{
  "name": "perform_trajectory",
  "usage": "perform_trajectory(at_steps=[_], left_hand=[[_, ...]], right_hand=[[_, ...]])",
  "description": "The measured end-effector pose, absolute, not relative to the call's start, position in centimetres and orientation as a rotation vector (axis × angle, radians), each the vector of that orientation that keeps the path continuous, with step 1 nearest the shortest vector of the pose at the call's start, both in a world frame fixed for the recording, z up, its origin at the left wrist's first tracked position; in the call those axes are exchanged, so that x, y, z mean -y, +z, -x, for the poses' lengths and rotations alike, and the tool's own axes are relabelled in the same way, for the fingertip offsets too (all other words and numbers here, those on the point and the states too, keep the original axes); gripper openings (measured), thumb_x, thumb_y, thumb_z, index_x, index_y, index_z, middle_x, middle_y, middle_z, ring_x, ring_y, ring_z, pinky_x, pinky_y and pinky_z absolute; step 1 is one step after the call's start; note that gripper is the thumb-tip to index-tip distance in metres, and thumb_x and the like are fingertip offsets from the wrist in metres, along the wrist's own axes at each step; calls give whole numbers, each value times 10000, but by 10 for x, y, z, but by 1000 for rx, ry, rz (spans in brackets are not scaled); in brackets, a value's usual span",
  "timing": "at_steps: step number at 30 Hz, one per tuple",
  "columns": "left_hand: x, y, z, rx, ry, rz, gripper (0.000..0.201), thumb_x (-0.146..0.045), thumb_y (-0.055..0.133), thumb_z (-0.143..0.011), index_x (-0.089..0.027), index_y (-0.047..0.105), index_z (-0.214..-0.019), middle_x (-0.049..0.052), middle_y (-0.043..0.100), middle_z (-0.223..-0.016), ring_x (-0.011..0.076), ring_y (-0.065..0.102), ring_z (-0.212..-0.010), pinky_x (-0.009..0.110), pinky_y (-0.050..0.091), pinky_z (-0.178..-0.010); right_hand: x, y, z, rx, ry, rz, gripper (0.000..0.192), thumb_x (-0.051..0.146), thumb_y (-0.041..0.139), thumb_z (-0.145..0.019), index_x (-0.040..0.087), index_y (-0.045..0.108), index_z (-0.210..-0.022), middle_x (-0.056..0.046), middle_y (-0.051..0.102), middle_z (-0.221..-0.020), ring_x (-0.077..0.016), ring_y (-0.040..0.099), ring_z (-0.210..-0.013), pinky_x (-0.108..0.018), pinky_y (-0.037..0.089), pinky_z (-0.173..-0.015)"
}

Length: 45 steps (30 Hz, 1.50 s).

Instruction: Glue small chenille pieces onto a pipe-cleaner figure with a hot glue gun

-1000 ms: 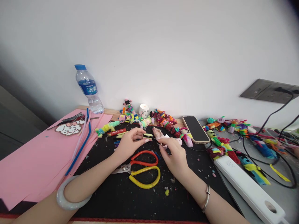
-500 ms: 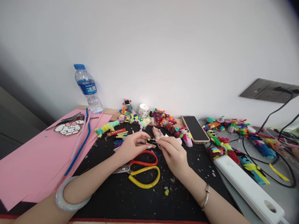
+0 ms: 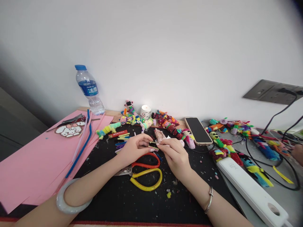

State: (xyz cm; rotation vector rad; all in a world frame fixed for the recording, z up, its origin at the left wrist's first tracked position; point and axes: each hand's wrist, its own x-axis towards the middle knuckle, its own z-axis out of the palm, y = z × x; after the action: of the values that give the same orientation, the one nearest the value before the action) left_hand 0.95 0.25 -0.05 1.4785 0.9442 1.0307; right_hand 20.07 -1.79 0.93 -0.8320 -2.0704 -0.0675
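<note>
My left hand [image 3: 134,148] and my right hand [image 3: 174,155] meet above the black mat [image 3: 113,201], fingers bent in a pinch. Between the fingertips is a small fuzzy piece, yellow-green and black, like pipe cleaner [image 3: 153,144]; both hands are closed on it, and the fingers partly cover it. Scissors [image 3: 146,170] with one red and one yellow handle lie just below, their blades partly under my left forearm. Short pipe cleaner pieces [image 3: 121,143] in blue, purple and yellow lie left of my left hand. A pinkish-brown crumpled piece [image 3: 160,135] is behind the fingers.
Pink sheets [image 3: 35,154] with long pipe cleaners [image 3: 80,148] cover the left. A water bottle [image 3: 88,90], a paper cup [image 3: 145,112] and pipe cleaner figures [image 3: 170,124] stand behind. A phone [image 3: 198,130], more figures [image 3: 220,142], cables and a white power strip [image 3: 251,189] are right.
My right fingers have shifted slightly left, closer to my left fingertips, over the small piece. At the far right edge, another person's hand shows a little more.
</note>
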Motion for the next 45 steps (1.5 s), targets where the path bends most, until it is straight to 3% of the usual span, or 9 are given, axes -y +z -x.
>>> perform_trajectory(at_steps=[10, 16, 22, 28, 33, 45], left_hand=[[-3, 1, -10, -947, 1026, -1460, 297, -249, 734, -671, -174, 567, -904, 31, 640, -882, 152, 634, -779, 299, 530, -749], [-4, 2, -9, -927, 1043, -1408, 266, -227, 720, -689, -175, 550, -886, 29, 649, -864, 166, 653, -808, 322, 529, -780], [-6, -1, -8, -924, 1092, -1365, 264, -224, 725, -684, -171, 540, -864, 13, 642, -830, 173, 670, -819, 325, 530, -788], [-4, 4, -10, -951, 1127, -1311, 284, -228, 746, -647, -167, 528, -817, -7, 640, -771, 170, 667, -792, 322, 533, -759], [-4, 6, -10, -951, 1132, -1296, 282, -215, 742, -645, -168, 519, -810, -14, 633, -764, 158, 662, -779, 315, 531, -752], [-3, 6, -10, -960, 1127, -1329, 279, -198, 753, -646, -159, 521, -796, -11, 636, -753, 143, 659, -742, 278, 528, -707]], right_hand=[[18, 10, -200, 2105, -4, 845, 301, 37, 463, -868, 210, 650, -1030, -76, 662, -982, -190, 583, -914, -365, 492, -775], [21, 10, -200, 2095, 61, 881, 441, 33, 465, -843, 209, 540, -1241, -100, 616, -1177, -210, 558, -1071, -409, 469, -910], [20, 5, -201, 2100, -2, 911, 473, 46, 479, -838, 192, 507, -1286, -107, 607, -1235, -223, 523, -1155, -434, 458, -953], [21, 6, -197, 2204, 73, 944, 524, 75, 445, -860, 162, 409, -1376, -133, 482, -1382, -244, 406, -1302, -475, 408, -1031], [22, 6, -196, 2224, 96, 927, 541, 74, 433, -862, 160, 382, -1394, -138, 441, -1414, -245, 341, -1348, -491, 383, -1057], [22, 6, -197, 2243, 132, 947, 543, 101, 446, -869, 186, 371, -1400, -130, 434, -1420, -248, 354, -1342, -490, 367, -1064]])
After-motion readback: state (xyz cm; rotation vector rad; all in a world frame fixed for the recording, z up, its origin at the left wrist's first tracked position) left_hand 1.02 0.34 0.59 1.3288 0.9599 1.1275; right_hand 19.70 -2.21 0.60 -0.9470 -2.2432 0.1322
